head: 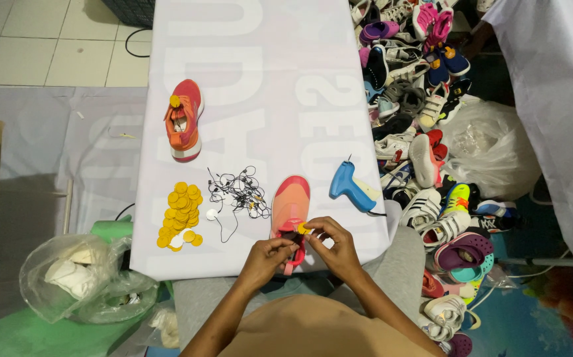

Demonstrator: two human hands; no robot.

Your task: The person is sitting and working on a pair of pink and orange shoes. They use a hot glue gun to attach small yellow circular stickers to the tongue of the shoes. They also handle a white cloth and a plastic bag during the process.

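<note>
An orange-pink sneaker [289, 201] lies toe-away on the white table cover [260, 86] at the near edge. My left hand [268, 256] pinches the shoe's heel end and a thin string. My right hand [334, 244] holds a small yellow round tag [304, 229] against the shoe's opening. A matching sneaker [184, 120] with a yellow tag on it lies farther away on the left. A pile of yellow round tags [180, 215] and a tangle of black strings [239, 192] lie left of the near shoe.
A blue tagging gun [351, 186] rests right of the near shoe. Several mixed shoes are heaped on the floor to the right [425, 132], beside a clear plastic bag [491, 149]. Another plastic bag [78, 277] lies at lower left by green material.
</note>
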